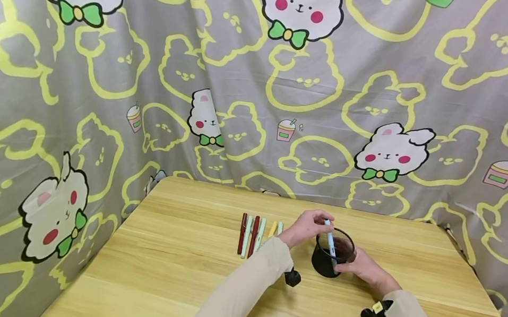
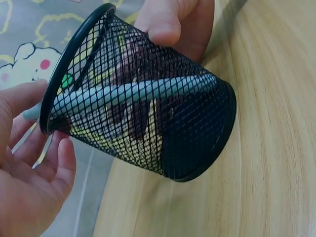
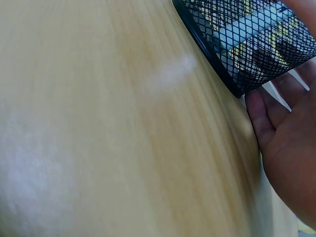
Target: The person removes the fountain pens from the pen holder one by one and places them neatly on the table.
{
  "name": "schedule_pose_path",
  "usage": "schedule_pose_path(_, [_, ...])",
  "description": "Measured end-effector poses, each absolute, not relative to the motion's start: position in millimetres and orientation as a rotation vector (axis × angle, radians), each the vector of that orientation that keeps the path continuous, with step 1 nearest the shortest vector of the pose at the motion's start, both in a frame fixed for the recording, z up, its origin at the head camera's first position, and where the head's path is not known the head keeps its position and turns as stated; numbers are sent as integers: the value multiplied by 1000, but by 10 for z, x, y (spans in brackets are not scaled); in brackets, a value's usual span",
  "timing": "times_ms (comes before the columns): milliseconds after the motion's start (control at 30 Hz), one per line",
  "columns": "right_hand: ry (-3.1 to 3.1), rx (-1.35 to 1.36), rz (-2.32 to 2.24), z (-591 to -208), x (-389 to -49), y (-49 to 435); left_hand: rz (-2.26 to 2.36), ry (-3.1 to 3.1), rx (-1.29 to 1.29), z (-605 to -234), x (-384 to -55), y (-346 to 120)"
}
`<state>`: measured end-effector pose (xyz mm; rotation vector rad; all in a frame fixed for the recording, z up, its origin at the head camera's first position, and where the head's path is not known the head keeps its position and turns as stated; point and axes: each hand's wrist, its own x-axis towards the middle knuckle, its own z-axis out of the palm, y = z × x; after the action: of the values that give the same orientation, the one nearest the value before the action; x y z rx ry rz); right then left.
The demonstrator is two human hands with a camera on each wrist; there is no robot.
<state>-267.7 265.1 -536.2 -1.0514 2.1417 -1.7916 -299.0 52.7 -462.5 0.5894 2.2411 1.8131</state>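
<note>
A black mesh pen holder [image 1: 324, 264] stands on the wooden table, tilted in the left wrist view only by the camera's angle. Inside it a light blue pen [image 1: 330, 242] leans, its lower end at the bottom of the mesh and its upper end above the rim. At that upper end, my left hand [image 1: 308, 228] pinches the pen between thumb and fingers. My right hand [image 1: 367, 270] grips the pen holder's side from the right, its fingers [image 3: 266, 113] round the mesh near the base. Part of the right hand is hidden behind the holder.
Left of the holder several pens lie side by side: dark red pens [image 1: 242, 233], pale green pens [image 1: 247, 237] and a yellow pen [image 1: 272, 229]. The left sleeve covers some lower ends. A patterned curtain [image 1: 244, 82] hangs behind the wooden table [image 1: 164, 254].
</note>
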Motion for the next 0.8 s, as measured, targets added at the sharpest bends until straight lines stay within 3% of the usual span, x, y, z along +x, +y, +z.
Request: schedule_pose_path(800, [2078,-1073,-1838,-5399,-2676,2652,1930,2209,581,-4512,-3013,369])
